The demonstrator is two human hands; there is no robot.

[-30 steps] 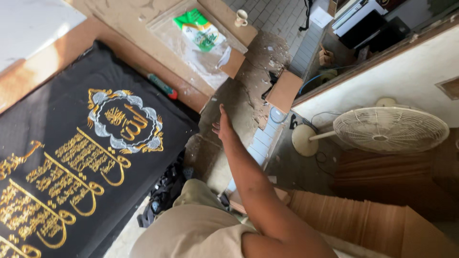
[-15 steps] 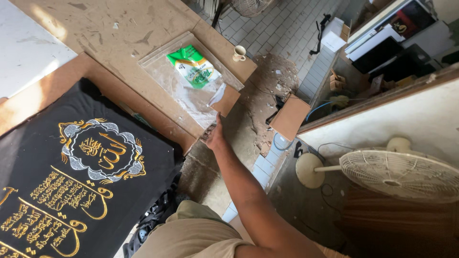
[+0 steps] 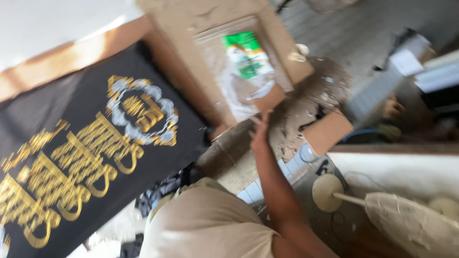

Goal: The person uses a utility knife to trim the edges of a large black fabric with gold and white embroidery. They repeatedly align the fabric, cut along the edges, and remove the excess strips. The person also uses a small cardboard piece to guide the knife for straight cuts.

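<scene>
Hand (image 3: 260,131), my right one, has moved nearer the clear plastic bag (image 3: 244,76) on the cardboard (image 3: 186,62); fingers spread, empty. Left hand out of sight.

tiled floor (image 3: 354,28) | pale fan (image 3: 406,222) | daylight, blurred

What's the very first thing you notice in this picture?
The big black cloth with shiny gold ornamental stitching fills the left side and grabs the eye first. Next comes the person's right hand, stretched out in the middle toward a clear plastic bag with a green and white packet inside, lying on brown cardboard at the top. At the lower right stands a pale fan.
</scene>
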